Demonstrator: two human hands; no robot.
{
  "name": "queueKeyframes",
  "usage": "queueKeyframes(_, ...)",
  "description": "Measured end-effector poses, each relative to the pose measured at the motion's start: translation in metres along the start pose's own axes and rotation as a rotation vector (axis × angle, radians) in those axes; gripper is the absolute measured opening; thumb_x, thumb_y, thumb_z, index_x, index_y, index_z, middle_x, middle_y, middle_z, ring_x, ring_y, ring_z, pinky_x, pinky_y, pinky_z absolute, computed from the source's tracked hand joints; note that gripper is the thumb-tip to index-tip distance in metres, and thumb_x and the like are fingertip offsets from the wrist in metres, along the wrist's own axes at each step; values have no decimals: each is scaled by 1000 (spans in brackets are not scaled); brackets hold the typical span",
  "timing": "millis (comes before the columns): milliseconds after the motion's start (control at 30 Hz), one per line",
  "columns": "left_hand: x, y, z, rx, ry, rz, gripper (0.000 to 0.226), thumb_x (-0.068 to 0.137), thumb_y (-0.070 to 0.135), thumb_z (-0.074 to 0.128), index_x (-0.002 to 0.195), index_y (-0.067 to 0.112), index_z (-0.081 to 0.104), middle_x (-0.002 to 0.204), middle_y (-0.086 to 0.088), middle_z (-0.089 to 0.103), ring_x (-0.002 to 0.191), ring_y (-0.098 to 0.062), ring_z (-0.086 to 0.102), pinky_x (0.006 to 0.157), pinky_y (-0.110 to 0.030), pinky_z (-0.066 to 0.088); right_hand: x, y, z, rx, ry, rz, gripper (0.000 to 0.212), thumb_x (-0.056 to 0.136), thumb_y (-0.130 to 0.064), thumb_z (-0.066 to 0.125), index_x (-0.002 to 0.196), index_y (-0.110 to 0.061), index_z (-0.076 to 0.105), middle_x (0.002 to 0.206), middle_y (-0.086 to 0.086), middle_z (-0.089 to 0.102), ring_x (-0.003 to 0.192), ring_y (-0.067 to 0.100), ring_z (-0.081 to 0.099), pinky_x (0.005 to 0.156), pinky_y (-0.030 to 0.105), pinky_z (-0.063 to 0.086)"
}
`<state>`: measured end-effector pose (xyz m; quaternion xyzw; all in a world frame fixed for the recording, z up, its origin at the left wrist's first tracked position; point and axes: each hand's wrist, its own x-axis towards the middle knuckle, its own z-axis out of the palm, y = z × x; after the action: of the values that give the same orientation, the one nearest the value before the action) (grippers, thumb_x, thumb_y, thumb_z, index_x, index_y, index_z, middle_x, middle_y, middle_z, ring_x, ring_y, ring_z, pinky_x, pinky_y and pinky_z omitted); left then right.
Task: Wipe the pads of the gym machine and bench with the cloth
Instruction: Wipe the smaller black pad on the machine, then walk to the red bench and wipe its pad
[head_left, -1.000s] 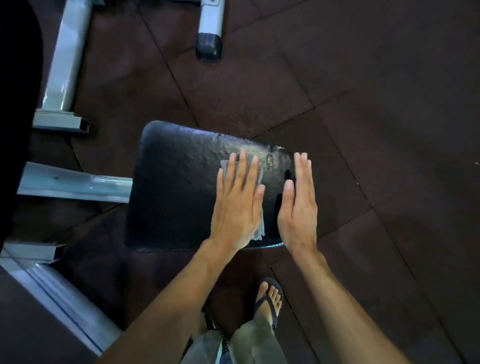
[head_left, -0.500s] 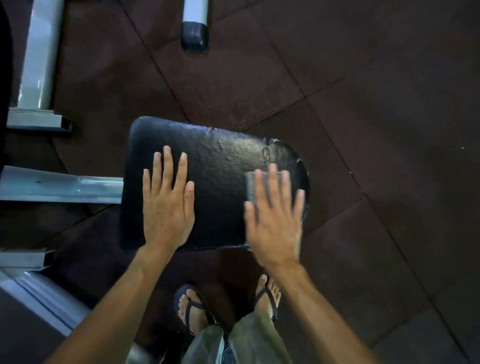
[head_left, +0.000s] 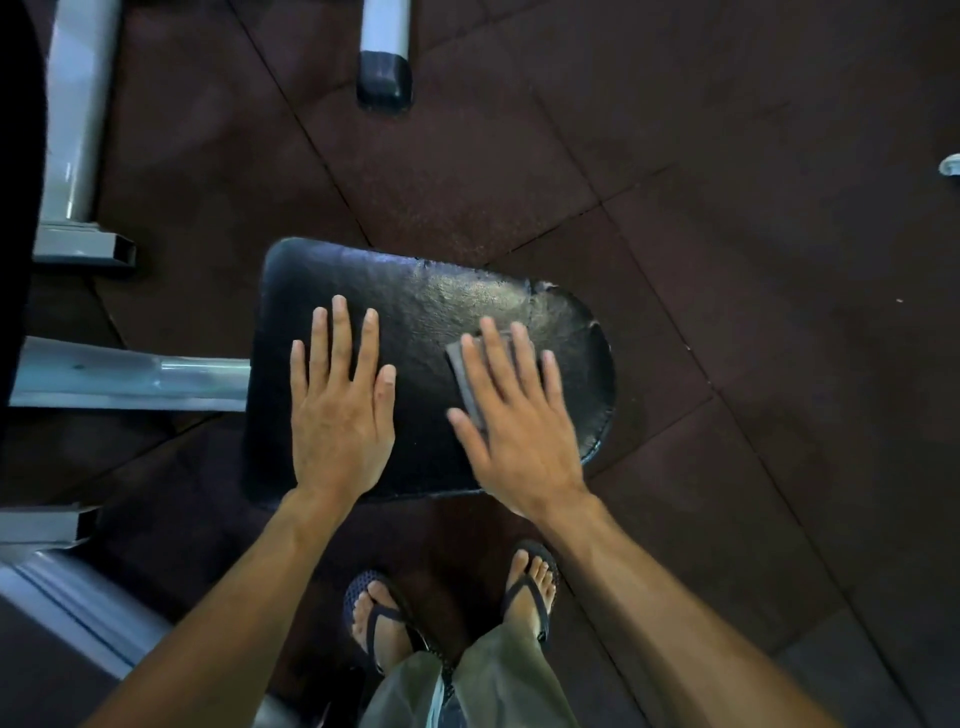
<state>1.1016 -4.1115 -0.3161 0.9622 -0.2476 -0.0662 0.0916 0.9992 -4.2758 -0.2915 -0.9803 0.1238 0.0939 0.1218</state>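
Wiping the black seat pad (head_left: 415, 322) in the middle of the frame, with one flat hand to rub and one flat hand to lean.

A person's right hand (head_left: 511, 415) lies open and flat on a small grey cloth (head_left: 464, 382), pressing it down on the right part of the pad; it grasps nothing, the palm just pins the cloth so it can slide. The left hand (head_left: 340, 410) is open too, fingers spread on the left part of the pad, empty, most likely to steady the seat. A grey metal bar (head_left: 130, 376) at the left of the frame holds the pad up. No box, bucket or bottle shows anywhere.
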Motion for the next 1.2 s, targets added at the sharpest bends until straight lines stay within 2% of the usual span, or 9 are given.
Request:
queueKeyframes(100, 0, 1, 1, -9, 2, -13, 55, 105, 37, 17, 157, 17, 15, 166, -11, 6, 155, -25, 2, 125, -50, 12, -4, 25, -2, 24, 35, 94, 60, 105, -43, 26, 157, -23, 6, 166, -1, -5, 153, 19, -13, 125, 43, 0)
queueKeyframes(233, 1, 0, 2, 24, -7, -17, 55, 105, 38, 14, 157, 17, 13, 166, -11, 5, 154, -26, 2, 125, -49, 10, 4, 21, 4, 171, 141, 157, 52, 106, -28, 26, 154, -9, 24, 163, 7, 21, 153, 25, 9, 124, 44, 17)
queueKeyframes(367, -4, 6, -11, -44, -110, -41, 58, 104, 42, 10, 157, 17, 10, 166, -10, 2, 154, -25, -1, 125, -50, 7, -4, 21, -18, 446, 78, 159, 52, 106, -19, 38, 154, -8, 22, 160, -4, 14, 148, 8, 5, 124, 24, 4)
queueKeyframes(467, -42, 28, -36, -64, -244, -4, 62, 101, 45, 6, 156, 16, 14, 165, -9, 7, 154, -23, 2, 125, -50, 9, -42, 8, -46, 653, 2, 263, 53, 106, -23, 39, 155, -17, 22, 158, -14, 13, 145, -1, 4, 122, 21, 9)
queueKeyframes(633, -136, 92, -100, -16, -609, 105, 96, 86, 63, -19, 153, 13, 28, 162, -11, 24, 153, -25, 14, 123, -48, 14, -171, -12, -77, 811, -194, 606, 49, 105, -32, 35, 153, -19, 30, 159, 3, 32, 150, 18, 23, 120, 35, 25)
queueKeyframes(767, -206, 166, -150, 110, -925, 292, 64, 102, 48, 11, 155, 14, 21, 164, -9, 18, 154, -21, 10, 124, -40, 12, -289, -10, -102, 779, -292, 892, 52, 102, -32, 11, 151, -23, 26, 148, 7, 45, 131, 29, 49, 109, 38, 38)
queueKeyframes(900, -255, 251, -177, 179, -1029, 442, 56, 105, 41, 22, 149, 10, 36, 156, -14, 37, 148, -26, 29, 120, -35, 24, -391, 11, -137, 1029, -175, 1185, 44, 105, -27, 35, 147, -15, 37, 139, 19, 54, 122, 37, 55, 97, 40, 43)
queueKeyframes(1100, -302, 395, -176, 257, -1088, 739, 50, 104, 40, 28, 139, 11, 47, 139, -14, 54, 132, -30, 48, 113, -39, 36, -507, 77, -178, 1215, 88, 1434, 36, 104, -28, 40, 133, -9, 52, 120, 17, 67, 109, 33, 64, 79, 31, 45)
queueKeyframes(1200, -312, 471, -165, 289, -1091, 849, 49, 102, 45, 30, 132, 14, 53, 132, -11, 59, 126, -29, 52, 110, -39, 39, -547, 118, -197, 1250, 294, 1542, 34, 104, -26, 41, 128, -7, 54, 115, 19, 69, 107, 36, 65, 84, 38, 48)
